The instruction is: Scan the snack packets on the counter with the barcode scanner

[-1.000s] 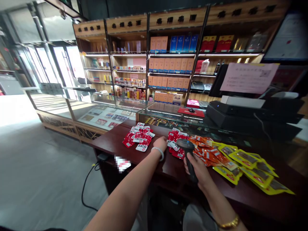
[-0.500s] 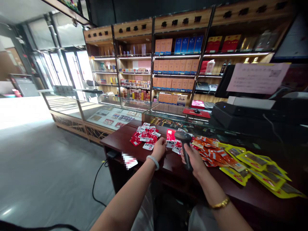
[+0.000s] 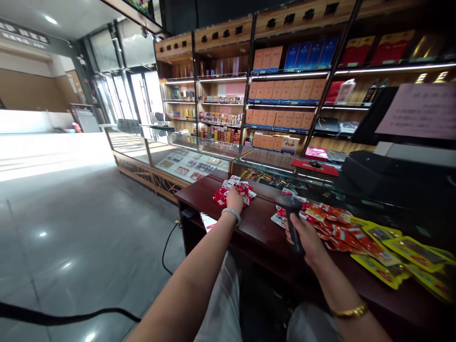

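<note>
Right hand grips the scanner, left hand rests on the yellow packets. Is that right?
Not quite. The left hand rests on the pile of red packets, not on the yellow packets, which lie at the other end of the desk. The right hand does grip the scanner. The head view shows this.

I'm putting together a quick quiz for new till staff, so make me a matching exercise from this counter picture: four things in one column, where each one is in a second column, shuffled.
Things:
1. barcode scanner
2. pile of red packets
3. yellow packets
4. computer mouse

Places:
A. on the red mat
B. under the left hand
C. gripped in the right hand
D. at the right end of the desk

Pairs: 1-C, 2-B, 3-D, 4-A.
</note>
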A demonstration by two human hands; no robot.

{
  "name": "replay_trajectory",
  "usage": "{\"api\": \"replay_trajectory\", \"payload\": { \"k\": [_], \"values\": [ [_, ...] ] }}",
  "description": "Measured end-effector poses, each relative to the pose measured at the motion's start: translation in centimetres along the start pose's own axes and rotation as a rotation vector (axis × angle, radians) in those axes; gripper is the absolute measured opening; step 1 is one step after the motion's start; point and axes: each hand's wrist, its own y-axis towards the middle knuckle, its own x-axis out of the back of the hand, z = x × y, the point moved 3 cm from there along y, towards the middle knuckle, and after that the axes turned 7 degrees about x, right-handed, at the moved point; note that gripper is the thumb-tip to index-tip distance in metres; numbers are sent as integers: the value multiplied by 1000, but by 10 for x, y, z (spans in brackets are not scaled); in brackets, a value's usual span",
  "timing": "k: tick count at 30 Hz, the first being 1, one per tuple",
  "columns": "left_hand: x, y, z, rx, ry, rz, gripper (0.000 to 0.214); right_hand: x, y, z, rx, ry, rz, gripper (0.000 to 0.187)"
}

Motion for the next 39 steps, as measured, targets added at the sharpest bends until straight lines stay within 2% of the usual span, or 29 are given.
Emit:
{"api": "replay_trajectory", "payload": {
  "k": [2, 4, 7, 9, 11, 14, 18, 22, 29, 36, 39],
  "values": [
    [3, -9, -6, -90, 105, -113, 45, 3, -2, 1, -2, -16, -3, 43],
    [-6, -27, -14, -223, 215, -141, 50, 7, -4, 1, 1, -34, -8, 43],
    [-36, -58, -24, -349, 316, 68, 36, 16, -6, 3, 11, -50, -36, 44],
    [-58, -76, -29, -364, 356, 209, 39, 23, -8, 7, 26, -53, -76, 44],
    [-75, -87, -34, -351, 384, 273, 49, 32, -11, 11, 52, -51, -112, 44],
    [-92, -93, -42, -345, 447, 308, 55, 46, -15, 17, 84, -51, -153, 43],
    [-103, -87, -49, -305, 512, 356, 55, 62, -18, 19, 70, -29, -175, 45],
    [-105, -74, -47, -254, 354, 441, 35, 68, -13, 15, 44, -32, -185, 48],
    [-103, -55, -28, -160, 25, 428, 15, 52, 14, 21, 46, -57, -115, 51],
    [-103, -40, -17, -133, -96, 412, 14, 38, 34, 23, 24, -67, -59, 47],
    [-91, -21, -15, -105, -110, 363, 17, 39, 37, 25, 30, -77, -50, 47]
  ]
}}
